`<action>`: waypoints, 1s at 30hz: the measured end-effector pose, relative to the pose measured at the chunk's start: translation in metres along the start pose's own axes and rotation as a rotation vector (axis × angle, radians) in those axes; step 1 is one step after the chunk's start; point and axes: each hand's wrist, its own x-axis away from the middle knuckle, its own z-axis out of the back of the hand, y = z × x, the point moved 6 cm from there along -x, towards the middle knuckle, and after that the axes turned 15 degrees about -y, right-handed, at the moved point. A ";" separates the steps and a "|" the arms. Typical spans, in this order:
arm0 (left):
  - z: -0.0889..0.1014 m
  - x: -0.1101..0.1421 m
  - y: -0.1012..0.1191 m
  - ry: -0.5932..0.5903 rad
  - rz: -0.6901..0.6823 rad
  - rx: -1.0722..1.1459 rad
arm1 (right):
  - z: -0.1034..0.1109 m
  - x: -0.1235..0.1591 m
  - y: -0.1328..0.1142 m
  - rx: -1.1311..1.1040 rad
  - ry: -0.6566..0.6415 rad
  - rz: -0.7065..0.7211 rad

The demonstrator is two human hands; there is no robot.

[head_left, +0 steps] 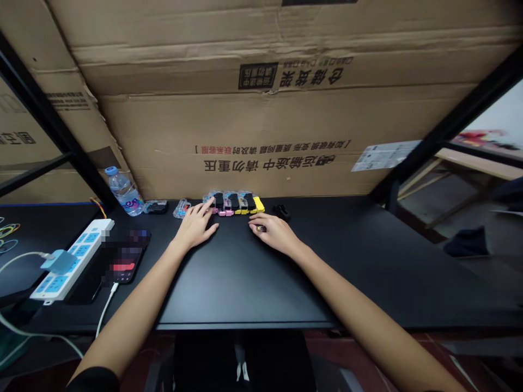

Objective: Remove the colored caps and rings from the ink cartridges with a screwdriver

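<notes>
My left hand [197, 224] lies with its fingers spread at the left end of a row of small clear-and-black plastic pieces [232, 202]. Its fingertips reach the nearest piece; touch is hard to confirm. Pink and yellow parts show along the row's front. At the right end, a bright yellow part [259, 204] sits just beyond the fingertips of my right hand [274, 231]. That hand is curled, with a small dark, shiny object [260, 228] by its fingers, too small to name. A separate clear piece [182, 209] lies left of my left hand.
A black piece [281, 211] lies right of the row. On the left are a water bottle [126, 191], a clear-and-black piece [156, 207], a white power strip [73, 261] and a phone [133, 256] on a cable. A cardboard wall [245, 120] backs the black table [245, 283].
</notes>
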 end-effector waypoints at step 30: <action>0.016 0.015 0.006 0.114 -0.174 0.837 | 0.002 0.003 -0.020 -0.314 -0.045 0.092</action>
